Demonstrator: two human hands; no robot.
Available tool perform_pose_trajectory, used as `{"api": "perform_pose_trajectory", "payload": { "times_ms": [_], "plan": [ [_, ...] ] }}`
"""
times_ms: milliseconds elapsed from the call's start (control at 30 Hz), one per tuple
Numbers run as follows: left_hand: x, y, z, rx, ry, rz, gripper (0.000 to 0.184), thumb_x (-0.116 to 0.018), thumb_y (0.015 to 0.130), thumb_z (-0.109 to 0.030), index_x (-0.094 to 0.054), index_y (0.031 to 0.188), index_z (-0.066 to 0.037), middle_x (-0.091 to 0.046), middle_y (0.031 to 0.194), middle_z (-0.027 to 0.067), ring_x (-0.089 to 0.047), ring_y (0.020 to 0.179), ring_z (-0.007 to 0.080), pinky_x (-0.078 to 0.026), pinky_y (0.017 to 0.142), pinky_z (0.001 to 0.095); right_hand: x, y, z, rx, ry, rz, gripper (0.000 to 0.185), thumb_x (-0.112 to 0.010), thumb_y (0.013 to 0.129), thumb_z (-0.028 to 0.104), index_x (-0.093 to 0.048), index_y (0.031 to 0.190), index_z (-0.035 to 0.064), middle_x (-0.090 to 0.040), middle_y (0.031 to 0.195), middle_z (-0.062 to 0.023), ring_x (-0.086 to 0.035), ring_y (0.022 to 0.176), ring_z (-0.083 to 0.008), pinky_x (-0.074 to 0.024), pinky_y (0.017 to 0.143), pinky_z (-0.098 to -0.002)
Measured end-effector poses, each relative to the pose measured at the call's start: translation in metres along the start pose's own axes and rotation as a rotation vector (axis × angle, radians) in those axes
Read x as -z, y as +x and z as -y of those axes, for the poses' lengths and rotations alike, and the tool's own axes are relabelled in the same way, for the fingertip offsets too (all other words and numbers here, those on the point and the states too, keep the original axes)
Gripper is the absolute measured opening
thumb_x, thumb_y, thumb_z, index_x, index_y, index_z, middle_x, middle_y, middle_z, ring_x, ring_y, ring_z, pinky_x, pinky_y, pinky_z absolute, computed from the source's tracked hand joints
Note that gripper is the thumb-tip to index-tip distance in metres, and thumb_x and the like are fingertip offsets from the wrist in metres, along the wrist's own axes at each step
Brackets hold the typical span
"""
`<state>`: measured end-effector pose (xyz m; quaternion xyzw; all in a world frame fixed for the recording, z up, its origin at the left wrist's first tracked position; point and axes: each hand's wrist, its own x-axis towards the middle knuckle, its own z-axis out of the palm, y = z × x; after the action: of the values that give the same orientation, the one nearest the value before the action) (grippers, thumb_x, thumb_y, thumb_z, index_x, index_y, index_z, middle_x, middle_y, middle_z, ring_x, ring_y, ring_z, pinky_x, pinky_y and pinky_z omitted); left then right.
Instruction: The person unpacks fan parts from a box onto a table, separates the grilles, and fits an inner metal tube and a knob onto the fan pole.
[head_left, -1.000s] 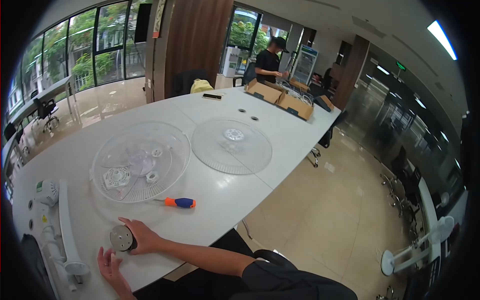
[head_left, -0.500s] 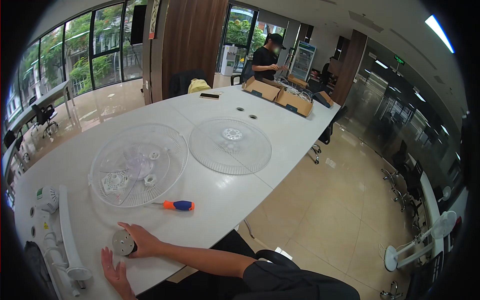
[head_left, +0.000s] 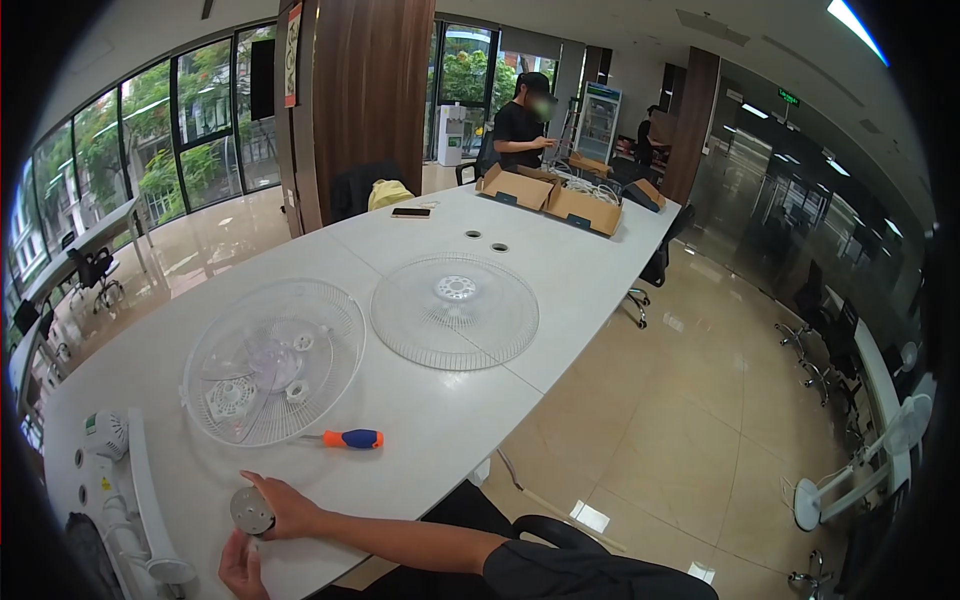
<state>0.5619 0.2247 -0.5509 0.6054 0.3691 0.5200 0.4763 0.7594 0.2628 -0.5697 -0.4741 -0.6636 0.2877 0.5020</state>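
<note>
A round grey metal part with small holes in its face (head_left: 252, 511) is in my right hand (head_left: 291, 512), whose thumb and fingers wrap its right side just above the table. My left hand (head_left: 241, 566) is right below it, its fingers drawn together at the part's lower edge. What lies between those fingertips is too small to make out. Beyond my hands lies a screwdriver with an orange and blue handle (head_left: 353, 439). Its shaft reaches towards a clear fan guard (head_left: 335, 385) that has fan blades and white plastic pieces in it.
A second fan guard (head_left: 500, 345) lies farther right on the white table (head_left: 430, 410). At left are a white fan head (head_left: 104, 436) and a long white stand piece (head_left: 150, 490). Open cardboard boxes (head_left: 583, 212) sit at the far end, near a standing person (head_left: 517, 132).
My left hand has gone from spread fingers to fingers drawn together, closer to the metal part. My right hand keeps its hold. The view has tilted up slightly.
</note>
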Motion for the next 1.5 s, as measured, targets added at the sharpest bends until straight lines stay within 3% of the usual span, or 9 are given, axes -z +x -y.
{"api": "perform_pose_trajectory", "payload": {
  "times_ms": [100,233,300,500,700,900,1133,1300,1500],
  "plan": [
    [0.05,0.006,0.054,0.332,0.148,-0.105,0.039,-0.06,0.092,-0.001,-0.054,0.13,0.009,-0.06,0.126,0.0209,-0.059,0.114,0.0258,-0.054,0.09,0.0347,0.005,0.0,0.006,-0.044,-0.023,0.053,0.113,-0.084,0.06,0.019,-0.019,0.151,0.0077,-0.054,0.111,-0.02,-0.052,0.107,-0.0379,-0.0399,0.097,-0.0438],
    [-0.011,0.005,-0.01,-0.039,-0.047,-0.217,0.036,-0.059,0.092,0.0,-0.056,0.127,0.009,-0.062,0.124,0.0207,-0.06,0.113,0.0251,-0.054,0.09,0.0349,0.001,0.002,0.003,0.012,-0.016,0.007,0.113,-0.085,0.06,0.019,-0.019,0.151,0.0079,-0.054,0.11,-0.0201,-0.052,0.107,-0.0379,-0.0404,0.096,-0.0442],
    [-0.018,0.003,-0.013,-0.283,0.318,-0.106,0.034,-0.06,0.093,-0.001,-0.057,0.125,0.01,-0.064,0.118,0.021,-0.062,0.11,0.0253,-0.054,0.088,0.0346,0.002,0.0,0.004,-0.016,-0.004,0.017,0.113,-0.085,0.06,0.018,-0.019,0.151,0.0081,-0.054,0.109,-0.02,-0.052,0.106,-0.0383,-0.0405,0.096,-0.0444],
    [-0.008,-0.015,0.011,0.272,-0.009,-0.317,0.038,-0.064,0.092,-0.005,-0.057,0.125,0.01,-0.062,0.123,0.0217,-0.062,0.108,0.0275,-0.05,0.096,0.034,0.003,-0.001,0.002,-0.023,-0.025,0.046,0.114,-0.085,0.059,0.016,-0.019,0.151,0.0083,-0.054,0.111,-0.0197,-0.051,0.108,-0.0384,-0.0403,0.097,-0.0438],
    [-0.023,0.013,-0.001,-0.087,0.209,-0.305,0.045,-0.065,0.092,-0.005,-0.05,0.131,0.011,-0.059,0.128,0.0207,-0.061,0.109,0.0259,-0.053,0.093,0.0363,0.004,-0.001,0.006,0.004,-0.008,0.018,0.112,-0.085,0.059,0.017,-0.021,0.15,0.0064,-0.054,0.116,-0.0207,-0.051,0.111,-0.0385,-0.0397,0.099,-0.0436],
    [-0.046,-0.014,0.006,0.12,-0.243,-0.376,0.05,-0.067,0.09,-0.004,-0.047,0.134,0.011,-0.059,0.127,0.0191,-0.061,0.109,0.0238,-0.054,0.09,0.0309,-0.004,0.001,0.0,0.148,0.002,-0.115,0.11,-0.086,0.06,0.021,-0.024,0.149,0.0047,-0.053,0.125,-0.0207,-0.052,0.116,-0.0367,-0.0408,0.101,-0.0433],
    [-0.038,0.01,0.044,-0.016,-0.06,-0.485,0.049,-0.063,0.095,-0.018,-0.048,0.136,0.004,-0.061,0.124,0.0159,-0.061,0.107,0.0178,-0.05,0.08,0.0276,0.006,0.001,0.011,-0.017,0.082,0.035,0.111,-0.087,0.059,0.021,-0.023,0.149,0.0046,-0.056,0.123,-0.019,-0.054,0.115,-0.0354,-0.0414,0.101,-0.0424],
    [-0.013,0.046,0.033,0.264,-0.073,-0.411,0.04,-0.062,0.096,-0.017,-0.055,0.128,0.005,-0.064,0.081,0.0034,-0.053,0.062,0.0068,-0.04,0.053,0.0214,0.004,0.002,0.006,-0.008,0.026,0.016,0.112,-0.087,0.057,0.018,-0.025,0.149,0.0059,-0.057,0.116,-0.0186,-0.055,0.111,-0.0361,-0.0426,0.098,-0.0425],
    [-0.001,0.044,0.021,0.37,-0.151,-0.229,0.034,-0.067,0.093,-0.022,-0.062,0.115,0.003,-0.064,0.071,0.0046,-0.053,0.053,0.0084,-0.039,0.046,0.0214,0.007,0.002,0.011,-0.04,0.009,0.045,0.111,-0.087,0.056,0.018,-0.026,0.148,0.0075,-0.056,0.117,-0.0183,-0.053,0.112,-0.0367,-0.0409,0.099,-0.0437]
  ]
}}
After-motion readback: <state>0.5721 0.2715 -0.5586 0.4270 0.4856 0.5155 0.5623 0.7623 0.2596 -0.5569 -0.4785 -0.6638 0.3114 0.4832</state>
